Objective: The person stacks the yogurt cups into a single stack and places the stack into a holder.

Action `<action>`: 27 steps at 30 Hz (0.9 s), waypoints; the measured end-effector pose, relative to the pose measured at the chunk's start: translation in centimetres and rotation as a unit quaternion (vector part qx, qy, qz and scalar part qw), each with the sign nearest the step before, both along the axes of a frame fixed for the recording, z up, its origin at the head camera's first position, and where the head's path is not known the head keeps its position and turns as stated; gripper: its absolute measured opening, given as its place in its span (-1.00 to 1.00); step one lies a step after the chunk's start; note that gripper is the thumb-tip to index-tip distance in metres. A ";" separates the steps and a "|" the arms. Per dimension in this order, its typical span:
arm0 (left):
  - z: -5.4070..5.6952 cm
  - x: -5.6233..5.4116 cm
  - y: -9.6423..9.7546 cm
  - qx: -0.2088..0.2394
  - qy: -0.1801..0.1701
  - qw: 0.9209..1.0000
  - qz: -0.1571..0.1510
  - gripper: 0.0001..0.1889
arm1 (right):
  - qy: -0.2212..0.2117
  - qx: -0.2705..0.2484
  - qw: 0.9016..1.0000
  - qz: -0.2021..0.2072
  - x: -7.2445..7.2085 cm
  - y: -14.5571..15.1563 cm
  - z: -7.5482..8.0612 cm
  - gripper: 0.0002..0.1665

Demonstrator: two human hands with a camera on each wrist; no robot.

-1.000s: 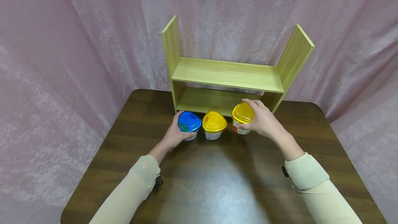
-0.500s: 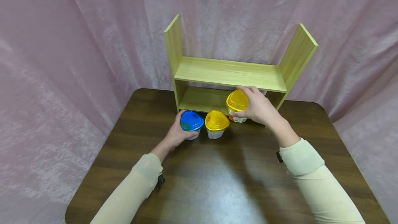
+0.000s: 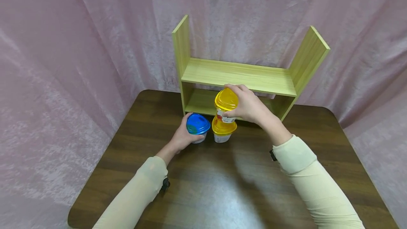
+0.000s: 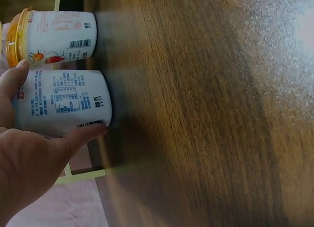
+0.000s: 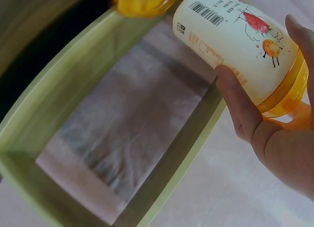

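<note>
Around a blue-lidded cup (image 3: 198, 123) on the table, my left hand (image 3: 183, 134) curls its fingers and thumb. The left wrist view shows that cup's white printed side (image 4: 66, 99) resting on the wood. Beside it, on its right, stands a yellow-lidded cup (image 3: 222, 138). My right hand (image 3: 249, 105) grips a second yellow-lidded cup (image 3: 226, 99) directly above the first one's lid; whether the two touch I cannot tell. In the right wrist view the gripped cup (image 5: 240, 40) shows a barcode and fruit drawings, and the lower cup's yellow lid (image 5: 144, 1) is partly cut off.
Behind the cups a light wooden two-level shelf (image 3: 238, 77) stands near the table's back edge, with tall side panels. The dark brown table (image 3: 203, 186) reaches toward me. Pink curtains (image 3: 95, 45) hang behind and on both sides.
My right hand has lifted its yellow-lidded cup from the table's right side and carried it left, over the middle cup. The left hand has stayed on the blue-lidded cup.
</note>
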State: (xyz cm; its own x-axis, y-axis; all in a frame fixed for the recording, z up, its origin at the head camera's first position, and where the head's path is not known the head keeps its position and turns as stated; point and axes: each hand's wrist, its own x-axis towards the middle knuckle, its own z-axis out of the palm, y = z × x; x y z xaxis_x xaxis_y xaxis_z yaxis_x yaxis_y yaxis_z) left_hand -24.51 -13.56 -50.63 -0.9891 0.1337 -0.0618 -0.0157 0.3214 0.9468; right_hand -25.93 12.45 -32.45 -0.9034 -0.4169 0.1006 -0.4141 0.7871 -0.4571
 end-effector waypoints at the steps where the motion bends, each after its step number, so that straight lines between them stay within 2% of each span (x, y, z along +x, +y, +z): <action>1: 0.0 0.0 0.0 0.002 0.002 1.000 0.000 0.14 | 0.000 0.001 1.000 0.006 -0.1 -0.5 0.0 0.17; 8: 0.2 0.0 0.1 0.017 0.010 1.000 -0.004 0.11 | -0.006 0.009 0.999 0.040 -0.6 -3.3 -0.3 0.14; 17: 0.3 -0.1 0.0 0.026 0.010 1.000 -0.009 0.07 | -0.007 -0.004 0.997 0.077 -1.1 -5.2 -1.0 0.15; 27: 0.1 0.2 -0.1 0.039 0.012 0.999 -0.008 0.12 | -0.021 -0.003 0.992 0.121 -1.8 -7.2 -1.6 0.12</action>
